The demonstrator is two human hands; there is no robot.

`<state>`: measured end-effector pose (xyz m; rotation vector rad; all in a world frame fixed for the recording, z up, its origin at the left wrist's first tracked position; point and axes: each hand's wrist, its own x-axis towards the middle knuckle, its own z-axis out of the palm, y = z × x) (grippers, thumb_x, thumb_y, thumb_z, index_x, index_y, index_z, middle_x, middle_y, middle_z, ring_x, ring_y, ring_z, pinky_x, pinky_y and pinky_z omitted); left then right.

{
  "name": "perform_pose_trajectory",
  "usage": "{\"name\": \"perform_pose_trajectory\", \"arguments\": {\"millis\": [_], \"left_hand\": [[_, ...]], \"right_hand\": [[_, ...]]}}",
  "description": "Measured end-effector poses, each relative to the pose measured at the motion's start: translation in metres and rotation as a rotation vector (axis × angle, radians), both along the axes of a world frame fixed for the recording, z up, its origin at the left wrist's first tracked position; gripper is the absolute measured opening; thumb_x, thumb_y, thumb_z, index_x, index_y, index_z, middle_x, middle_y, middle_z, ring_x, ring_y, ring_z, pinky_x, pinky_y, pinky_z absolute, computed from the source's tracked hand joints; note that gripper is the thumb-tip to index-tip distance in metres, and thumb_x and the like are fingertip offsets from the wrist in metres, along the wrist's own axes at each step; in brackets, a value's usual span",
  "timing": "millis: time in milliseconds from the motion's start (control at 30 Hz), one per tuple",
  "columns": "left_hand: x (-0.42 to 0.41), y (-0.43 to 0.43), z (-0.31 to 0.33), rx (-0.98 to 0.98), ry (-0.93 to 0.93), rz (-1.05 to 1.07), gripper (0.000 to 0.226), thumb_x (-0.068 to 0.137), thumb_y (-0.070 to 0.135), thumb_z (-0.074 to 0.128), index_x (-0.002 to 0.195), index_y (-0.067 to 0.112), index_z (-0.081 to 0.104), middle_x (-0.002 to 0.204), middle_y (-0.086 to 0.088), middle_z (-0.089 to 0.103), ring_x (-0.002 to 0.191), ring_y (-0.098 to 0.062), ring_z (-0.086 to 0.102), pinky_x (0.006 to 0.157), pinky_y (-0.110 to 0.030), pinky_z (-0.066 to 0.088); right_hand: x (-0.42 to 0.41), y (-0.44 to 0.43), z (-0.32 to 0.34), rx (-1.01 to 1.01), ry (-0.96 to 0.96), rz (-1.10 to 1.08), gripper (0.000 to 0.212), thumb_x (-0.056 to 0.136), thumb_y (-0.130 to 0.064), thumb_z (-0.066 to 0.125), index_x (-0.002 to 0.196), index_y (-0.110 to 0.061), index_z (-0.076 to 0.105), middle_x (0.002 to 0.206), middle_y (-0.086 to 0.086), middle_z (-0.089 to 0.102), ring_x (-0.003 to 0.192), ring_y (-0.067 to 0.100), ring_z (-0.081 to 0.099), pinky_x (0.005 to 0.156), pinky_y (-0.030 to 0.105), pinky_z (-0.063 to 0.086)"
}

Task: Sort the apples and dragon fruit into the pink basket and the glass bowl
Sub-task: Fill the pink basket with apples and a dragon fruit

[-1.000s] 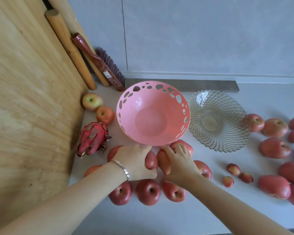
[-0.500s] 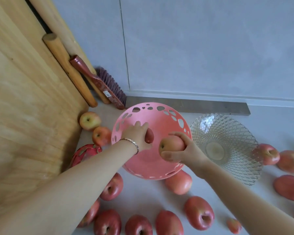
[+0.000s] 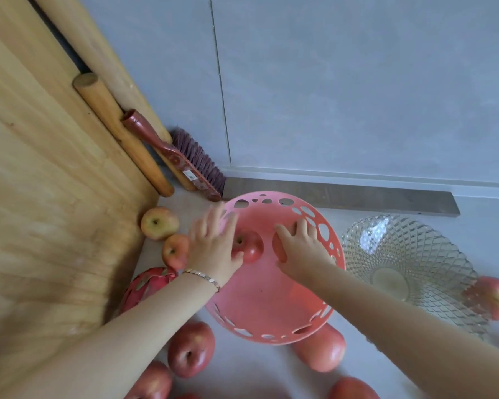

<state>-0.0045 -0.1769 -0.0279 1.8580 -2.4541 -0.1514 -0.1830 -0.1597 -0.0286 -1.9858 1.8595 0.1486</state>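
Your left hand (image 3: 213, 246), fingers spread, sits over one apple (image 3: 250, 249) in the pink basket (image 3: 271, 300). Your right hand (image 3: 303, 249) covers a second apple (image 3: 280, 251); grip cannot be told.

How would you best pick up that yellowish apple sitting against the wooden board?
Probably from above, fingers round its widest part. The yellowish apple sits stem dimple up, with the wooden board on its left and a redder apple close at its near right, so the far and right sides look freest.

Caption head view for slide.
Left hand touching one apple, right hand covering another apple, inside pink basket; glass bowl alongside.
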Motion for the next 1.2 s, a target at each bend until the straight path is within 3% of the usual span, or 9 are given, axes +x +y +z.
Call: {"name": "perform_pose_trajectory", "arguments": {"millis": [100, 267, 333, 433, 633, 800, 900, 1033, 1200], "left_hand": [[0.009, 0.004, 0.003, 0.170, 0.145, 0.255, 0.084, 0.073, 0.022, 0.070, 0.141, 0.005, 0.023, 0.146, -0.017, 0.031, 0.133, -0.034, 0.034, 0.105, -0.039, 0.032], [0.021, 0.005, 0.006, 0.341, 0.306, 0.377, 0.062, 0.080, -0.007, 0.047, 0.137, 0.009, 0.028, 0.124, -0.010, 0.056, 0.117, -0.026, 0.049, 0.076, -0.016, 0.030], [0.026, 0.006, 0.006, 0.345, 0.302, 0.342, 0.061, 0.078, -0.007, 0.046, 0.135, 0.011, 0.032, 0.118, -0.010, 0.058, 0.112, -0.027, 0.050, 0.070, -0.017, 0.028], [0.032, 0.010, 0.004, 0.383, 0.364, 0.323, 0.060, 0.075, -0.010, 0.044, 0.131, 0.011, 0.037, 0.116, -0.010, 0.058, 0.113, -0.028, 0.049, 0.086, -0.024, 0.037], [0.037, 0.024, 0.006, 0.359, 0.432, 0.293, 0.061, 0.071, -0.014, 0.038, 0.128, 0.008, 0.042, 0.111, -0.017, 0.057, 0.107, -0.029, 0.051, 0.089, -0.030, 0.041], [0.034, 0.035, 0.012, 0.418, 0.406, 0.313, 0.070, 0.079, -0.013, 0.039, 0.142, 0.013, 0.022, 0.124, -0.016, 0.053, 0.111, -0.030, 0.053, 0.092, -0.033, 0.041], [0.037, 0.048, 0.012, 0.374, 0.431, 0.292, 0.057, 0.081, -0.012, 0.041, 0.135, 0.002, 0.027, 0.117, -0.016, 0.048, 0.108, -0.032, 0.052, 0.092, -0.035, 0.039], [0.043, 0.068, 0.007, 0.415, 0.483, 0.348, 0.064, 0.076, -0.007, 0.051, 0.133, 0.003, 0.024, 0.118, -0.021, 0.052, 0.097, -0.033, 0.057, 0.087, -0.040, 0.044], [0.037, 0.090, 0.014, 0.330, 0.202, 0.351, 0.047, 0.076, 0.008, 0.058, 0.118, 0.002, 0.040, 0.115, -0.020, 0.059, 0.107, -0.043, 0.047, 0.089, -0.039, 0.034]], "right_hand": [[0.007, -0.011, -0.014, -0.024, 0.164, 0.081, 0.062, 0.083, -0.015, 0.060, 0.135, -0.020, 0.027, 0.135, 0.021, 0.025, 0.118, 0.042, 0.035, 0.086, 0.044, 0.046], [0.012, -0.007, -0.032, -0.066, 0.253, 0.113, 0.067, 0.081, -0.013, 0.064, 0.135, -0.020, 0.026, 0.136, 0.021, 0.026, 0.116, 0.041, 0.036, 0.082, 0.041, 0.045], [0.013, -0.001, -0.035, -0.080, 0.234, 0.101, 0.069, 0.080, -0.015, 0.065, 0.136, -0.022, 0.025, 0.136, 0.020, 0.027, 0.116, 0.040, 0.036, 0.083, 0.040, 0.044], [0.016, 0.008, -0.031, -0.018, 0.141, 0.066, 0.070, 0.083, -0.024, 0.060, 0.141, -0.026, 0.020, 0.140, 0.020, 0.022, 0.121, 0.041, 0.030, 0.093, 0.045, 0.039], [0.007, 0.021, -0.016, 0.142, -0.050, -0.020, 0.072, 0.086, -0.029, 0.053, 0.146, -0.024, 0.015, 0.145, 0.018, 0.024, 0.132, 0.041, 0.020, 0.106, 0.048, 0.030], [0.003, 0.036, -0.006, 0.118, -0.233, -0.171, 0.079, 0.084, -0.029, 0.063, 0.146, -0.017, 0.015, 0.153, 0.012, 0.016, 0.141, 0.029, 0.019, 0.112, 0.042, 0.027], [0.002, 0.061, 0.013, 0.003, -0.250, -0.196, 0.075, 0.083, -0.029, 0.062, 0.145, -0.016, 0.021, 0.152, 0.011, 0.019, 0.141, 0.028, 0.018, 0.112, 0.042, 0.023], [-0.015, 0.113, 0.037, -0.286, -0.254, -0.412, 0.050, 0.076, -0.034, 0.061, 0.119, -0.010, 0.050, 0.119, 0.013, 0.049, 0.115, 0.034, 0.041, 0.100, 0.038, 0.033], [-0.027, 0.173, 0.028, 0.259, -0.009, -0.441, 0.076, 0.072, -0.054, 0.058, 0.128, -0.009, 0.034, 0.126, 0.012, 0.039, 0.122, 0.031, 0.035, 0.103, 0.038, 0.033]]}}
